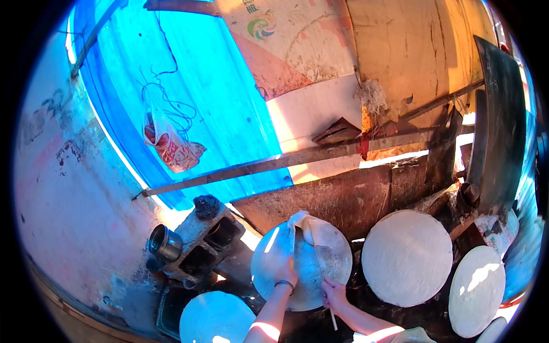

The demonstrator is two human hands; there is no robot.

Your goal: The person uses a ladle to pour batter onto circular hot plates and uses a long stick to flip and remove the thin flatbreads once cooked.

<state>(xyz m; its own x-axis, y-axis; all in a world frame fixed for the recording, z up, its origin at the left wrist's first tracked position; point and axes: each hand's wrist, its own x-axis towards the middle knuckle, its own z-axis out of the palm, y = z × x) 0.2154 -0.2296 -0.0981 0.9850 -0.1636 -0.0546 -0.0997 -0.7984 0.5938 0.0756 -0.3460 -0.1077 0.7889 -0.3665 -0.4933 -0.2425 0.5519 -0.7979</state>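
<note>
Before me lies a round, flat griddle plate (270, 261) with a pale, thin sheet, perhaps dough (315, 229), draped at its far edge. My left hand (286, 272), with a dark band at the wrist, is over the plate and grips the handle of a knife-like scraper (292, 251) that reaches to the sheet. My right hand (333, 293), at the plate's near right edge, is closed on a thin stick (321, 266). The stick's far end meets the sheet, and its near end sticks out below the hand.
Round pale discs stand right (407, 258), far right (477, 291) and at the near left (217, 318). A metal pot (166, 243) sits by a sooty block stove (223, 253). Behind run a rusty metal panel (317, 199) and a wooden rail (248, 168); a plastic bag (173, 150) hangs left.
</note>
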